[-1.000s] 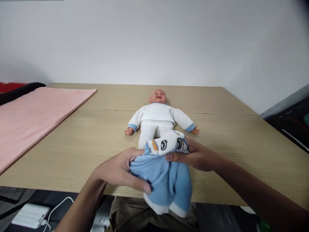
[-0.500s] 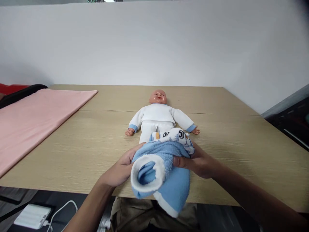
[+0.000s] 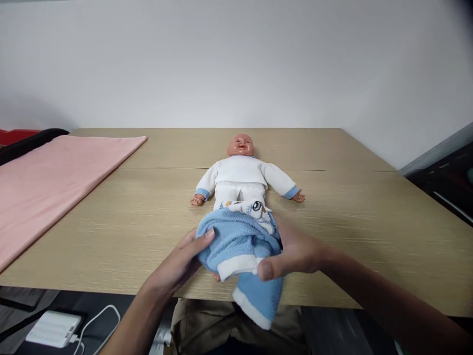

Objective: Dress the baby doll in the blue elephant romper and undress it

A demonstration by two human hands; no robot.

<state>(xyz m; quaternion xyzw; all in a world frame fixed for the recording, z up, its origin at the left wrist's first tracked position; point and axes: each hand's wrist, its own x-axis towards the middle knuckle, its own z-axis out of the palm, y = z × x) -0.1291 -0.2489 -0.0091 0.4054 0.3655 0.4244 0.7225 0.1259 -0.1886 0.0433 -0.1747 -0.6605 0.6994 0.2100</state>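
Note:
A baby doll (image 3: 241, 171) in white clothes with blue cuffs lies on its back in the middle of the wooden table (image 3: 148, 207), head away from me. Over its legs sits a bunched blue fleece garment (image 3: 236, 241) with white cuffs and a cartoon face. My left hand (image 3: 181, 261) grips the garment's left side, thumb on top. My right hand (image 3: 291, 251) holds its right side and pinches a white cuff. One blue trouser leg hangs over the table's near edge.
A pink cloth (image 3: 51, 177) lies spread over the table's left part. Below the near edge at left sit a white power bank (image 3: 53, 329) and a white cable (image 3: 96, 315). A dark desk (image 3: 447, 177) stands at right. A white wall rises behind.
The blue garment has moved forward and down onto the doll's legs. The open white cuff that faced me has been drawn flatter under my right thumb. The cartoon face sits lower.

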